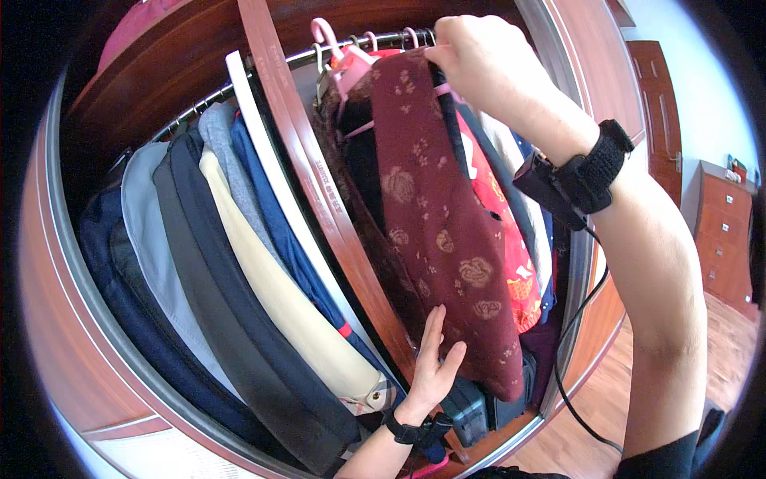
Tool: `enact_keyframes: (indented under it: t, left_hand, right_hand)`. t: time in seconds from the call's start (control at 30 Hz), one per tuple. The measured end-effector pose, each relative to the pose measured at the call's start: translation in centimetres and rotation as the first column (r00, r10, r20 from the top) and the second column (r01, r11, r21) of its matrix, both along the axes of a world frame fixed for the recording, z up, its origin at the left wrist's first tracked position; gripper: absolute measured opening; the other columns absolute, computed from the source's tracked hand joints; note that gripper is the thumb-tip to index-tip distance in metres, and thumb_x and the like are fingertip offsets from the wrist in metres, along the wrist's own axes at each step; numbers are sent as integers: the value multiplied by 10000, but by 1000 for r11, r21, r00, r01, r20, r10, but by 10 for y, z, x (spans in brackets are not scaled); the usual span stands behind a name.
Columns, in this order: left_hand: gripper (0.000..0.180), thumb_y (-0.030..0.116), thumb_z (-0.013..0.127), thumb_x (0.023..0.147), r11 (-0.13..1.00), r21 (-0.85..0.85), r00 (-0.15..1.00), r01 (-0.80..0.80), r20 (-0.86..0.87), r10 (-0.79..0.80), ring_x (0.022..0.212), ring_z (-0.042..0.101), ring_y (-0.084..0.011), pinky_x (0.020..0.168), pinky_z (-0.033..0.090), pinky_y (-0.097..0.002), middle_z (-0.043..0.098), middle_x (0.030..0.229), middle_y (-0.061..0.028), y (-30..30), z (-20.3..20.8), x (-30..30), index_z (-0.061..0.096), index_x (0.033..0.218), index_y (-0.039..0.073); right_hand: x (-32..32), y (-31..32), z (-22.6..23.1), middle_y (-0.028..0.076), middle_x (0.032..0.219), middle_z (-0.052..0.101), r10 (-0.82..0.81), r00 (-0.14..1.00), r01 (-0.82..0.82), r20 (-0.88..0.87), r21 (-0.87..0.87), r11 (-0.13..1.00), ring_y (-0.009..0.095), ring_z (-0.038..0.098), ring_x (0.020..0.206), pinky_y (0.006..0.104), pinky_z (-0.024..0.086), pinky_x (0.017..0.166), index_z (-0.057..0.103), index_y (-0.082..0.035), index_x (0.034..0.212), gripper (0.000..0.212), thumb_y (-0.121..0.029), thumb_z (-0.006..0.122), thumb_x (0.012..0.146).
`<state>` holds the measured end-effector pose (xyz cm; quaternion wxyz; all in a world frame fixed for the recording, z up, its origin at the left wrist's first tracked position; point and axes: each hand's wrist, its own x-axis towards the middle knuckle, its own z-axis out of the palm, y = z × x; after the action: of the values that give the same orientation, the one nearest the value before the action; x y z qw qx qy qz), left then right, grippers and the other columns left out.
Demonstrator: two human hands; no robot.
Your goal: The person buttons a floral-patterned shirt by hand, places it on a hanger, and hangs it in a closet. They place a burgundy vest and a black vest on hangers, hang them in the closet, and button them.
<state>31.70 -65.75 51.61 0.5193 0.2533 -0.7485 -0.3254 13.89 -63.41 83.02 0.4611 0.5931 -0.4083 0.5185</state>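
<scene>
A maroon garment (443,239) with pale flower patterns hangs in the right section of the wardrobe. My right hand (483,64) is closed at its top, just under the clothes rail; the fingertips are partly hidden, so a hanger in the grip cannot be made out. Lower down, my left hand (435,363) is open, fingers spread and pointing up, against or very close to the garment's lower left side. A pink hanger (349,76) shows left of the garment's top, its hook above the rail. Right behind the maroon garment hangs a red patterned garment (519,291).
A wooden divider (319,184) splits the wardrobe. Left of it, dark, grey and cream clothes (255,263) hang close together. Dark cases (467,407) stand at the bottom right. A black cable (562,375) hangs from my right wrist strap. A chest of drawers (724,223) stands farther right.
</scene>
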Motion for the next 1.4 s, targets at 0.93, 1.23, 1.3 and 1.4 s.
enact_keyframes:
  t: [0.93,1.23,1.3,1.4]
  left_hand:
    - [716,24,551,784,788,-171,802,-591,-19,597,1158,421,-417,975,347,-415,386,1291,-253,-28,-4,-22,165,1387,41]
    - [596,-46,458,805,756,-50,757,-653,-86,648,1128,466,-385,953,376,-376,453,1243,-247,-53,-28,-28,277,1365,49]
    - [578,-49,449,810,763,-62,765,-644,-80,639,1111,479,-382,937,387,-373,474,1216,-245,-54,-28,-31,299,1358,53]
    - [553,-50,434,818,820,-22,819,-572,-68,570,1056,514,-378,895,416,-369,507,1171,-239,-53,-24,-39,325,1350,58]
  right_hand:
    - [85,-139,80,202,819,649,236,953,-242,192,8,970,338,641,820,402,506,742,693,-47,805,161,-172,611,747]
    - [75,-154,76,231,917,625,182,966,-207,184,128,970,358,606,900,428,491,794,635,8,898,207,-92,539,745]
    - [66,-163,73,190,922,645,132,969,-155,210,94,984,325,637,862,405,509,765,683,-39,874,184,-107,548,768]
    - [50,-179,77,196,880,646,85,983,-92,160,36,995,335,633,857,414,508,752,678,-41,855,179,-116,550,755]
